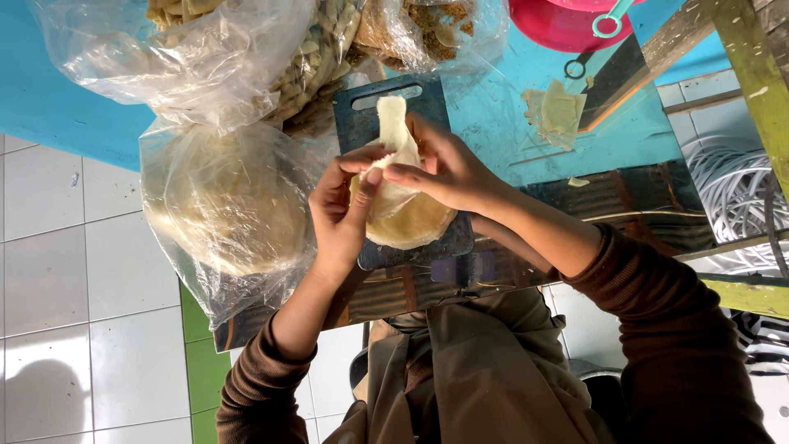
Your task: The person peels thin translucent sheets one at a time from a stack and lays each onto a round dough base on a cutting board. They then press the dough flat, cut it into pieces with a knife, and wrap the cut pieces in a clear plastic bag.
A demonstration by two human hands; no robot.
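— Folding dough, from where I stand. Both hands meet over the dark cutting board (374,103), which I'll use as my marker for everything else.

— What is each hand doing?

— The left hand (343,212) has thumb and fingers pressed together on the near-left edge of a pale dough sheet (408,220). The right hand (440,168) pinches the same sheet from the other side, fingertips closed on a fold near its middle. The two sets of fingertips almost touch.

— And where is the sheet?

— Right over the middle of the board. Its round lower part rests on or just above the board, I cannot tell which, and a narrow strip of it is pulled up toward the board's handle slot.

— What lies around the board?

— Left of it, a clear plastic bag (226,201) holds a stack of round pale sheets and hangs over the table edge. Beyond the board, more clear bags (329,49) hold twisted, finished pieces. To the right of the board, on the blue table (501,115), sits a small heap of dough scraps (557,113). Farther off on that side, past the scraps, is a pink bowl (559,25) with a teal handle poking out.

— And the person?

— Brown sleeves, a tan apron, white floor tiles on the near side of the board.
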